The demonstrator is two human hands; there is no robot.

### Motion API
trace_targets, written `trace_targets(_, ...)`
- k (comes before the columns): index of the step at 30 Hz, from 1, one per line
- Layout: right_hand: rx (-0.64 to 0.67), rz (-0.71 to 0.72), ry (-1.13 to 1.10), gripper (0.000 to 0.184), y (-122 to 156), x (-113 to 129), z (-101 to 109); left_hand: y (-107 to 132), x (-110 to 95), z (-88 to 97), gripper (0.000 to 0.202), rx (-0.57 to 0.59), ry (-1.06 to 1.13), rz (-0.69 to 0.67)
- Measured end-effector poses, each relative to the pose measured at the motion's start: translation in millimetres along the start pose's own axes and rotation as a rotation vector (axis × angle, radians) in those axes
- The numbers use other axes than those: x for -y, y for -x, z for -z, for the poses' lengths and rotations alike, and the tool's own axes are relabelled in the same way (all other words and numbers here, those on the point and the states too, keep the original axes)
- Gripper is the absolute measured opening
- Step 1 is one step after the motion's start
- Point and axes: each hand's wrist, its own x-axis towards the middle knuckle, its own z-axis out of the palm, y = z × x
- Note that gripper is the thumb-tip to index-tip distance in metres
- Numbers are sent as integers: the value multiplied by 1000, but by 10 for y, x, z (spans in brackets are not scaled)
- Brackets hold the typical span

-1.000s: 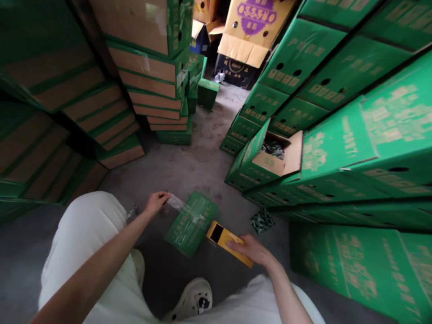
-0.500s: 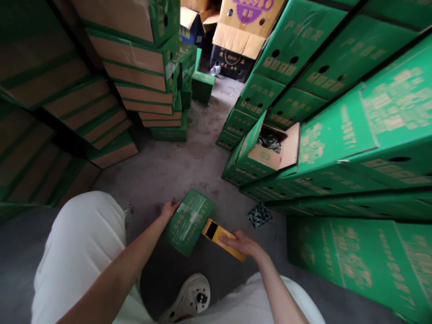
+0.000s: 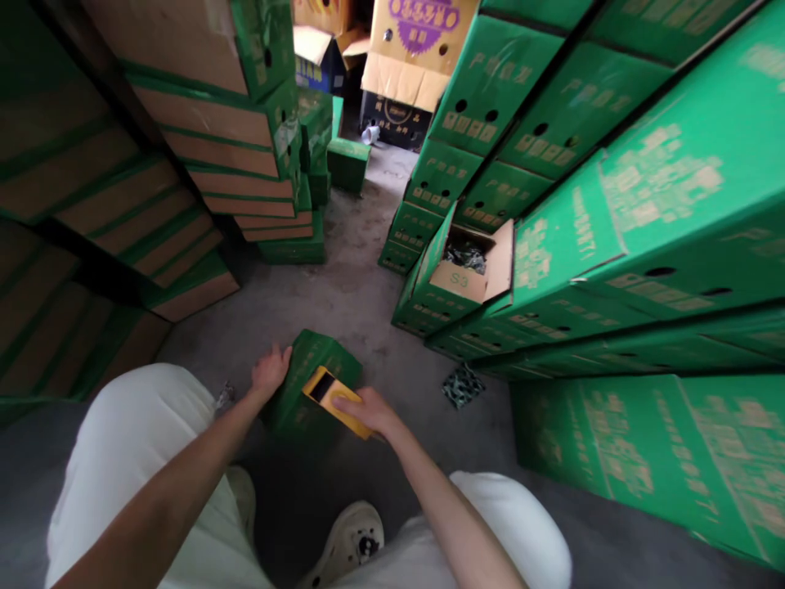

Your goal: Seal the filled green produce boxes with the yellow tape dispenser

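A small green cardboard box point(image 3: 322, 352) is low in front of me, between my knees, tilted and partly smeared by motion. At its left edge, my left hand point(image 3: 272, 370) grips the box with fingers bent over the side. Closed round a yellow oblong object point(image 3: 322, 388) with a dark rectangle at one end is my right hand point(image 3: 371, 411). That yellow object is held over the right part of the green box and covers some of it. Whether the two touch, I cannot tell.
Stacked green cartons point(image 3: 570, 311) line the right side, and brown-and-green cartons point(image 3: 214, 123) the left. An open carton marked S3 point(image 3: 457, 278) holds dark wrapped items. A patterned dark packet point(image 3: 463, 386) lies on the floor. My shoe point(image 3: 352, 536) is below.
My right hand has carried the yellow object leftward, from beside the green box to over it. The box and my left hand have shifted left, and the box has tilted. My view has also moved slightly.
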Motion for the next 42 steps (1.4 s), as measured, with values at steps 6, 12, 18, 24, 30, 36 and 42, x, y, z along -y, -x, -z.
trace_targets(6,64,4,-13,70,-536,642,-106,-233,194,245,60,131,487,-300)
trace_targets(12,41,176,36,62,-374,201,11,0,93,-119,64,163,341,-290)
trace_targets(18,105,59,123,67,57,-481,298,93,29,-34,64,79,113,-324)
trace_targets(24,36,-54,207,64,56,-891,335,-88,196,139,59,76,87,-250)
trace_targets(30,43,-75,164,64,-249,-865,162,-85,196,162,63,-5,-64,-153)
trace_targets(36,68,-52,97,62,-440,-624,-8,35,94,84,70,-242,-217,-164)
trace_targets(42,69,-37,25,60,-631,-422,-167,97,-11,-132,106,-100,-298,-147)
